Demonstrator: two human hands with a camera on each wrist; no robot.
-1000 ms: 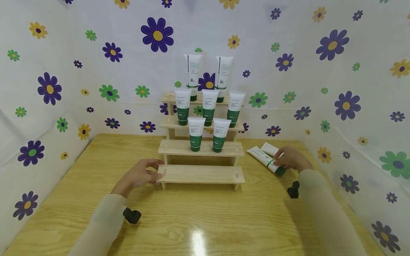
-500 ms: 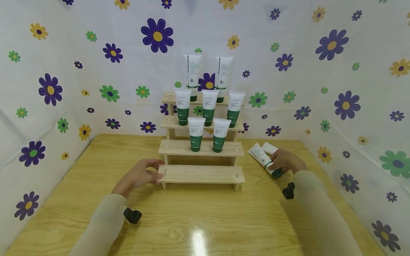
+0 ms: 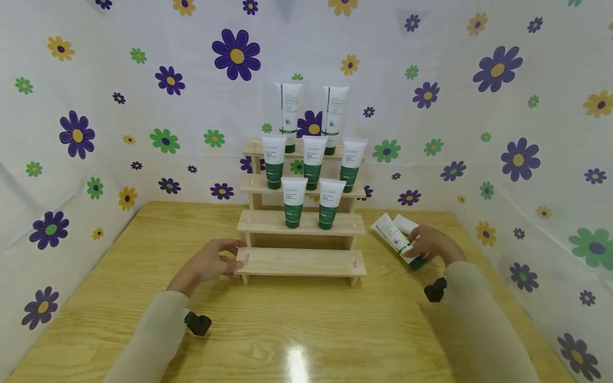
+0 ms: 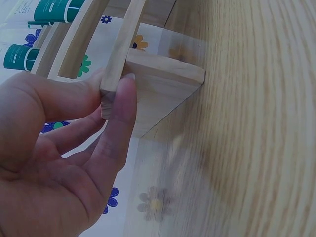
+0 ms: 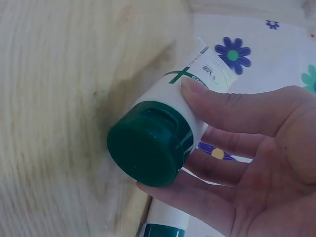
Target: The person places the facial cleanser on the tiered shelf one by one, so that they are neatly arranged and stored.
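My left hand pinches the left end of the lowest step of a wooden tiered display stand; in the left wrist view thumb and fingers close on the board's end. At the right, my right hand grips a white squeeze tube with a green cap, thumb on one side and fingers beneath. Beside it lies a second white tube, partly hidden by the hand. Several white-and-green tubes stand cap-down on the stand's upper three steps, among them a front one and a tall back one.
The stand is on a wood-grain table. A white flower-print cloth encloses the back and both sides. Standing tubes crowd the upper steps, close to one another. A dark wrist camera hangs under the right sleeve.
The gripped tube has turned slightly, and my right hand has shifted a little left and then slightly back. My left hand stays at the stand's lowest step.
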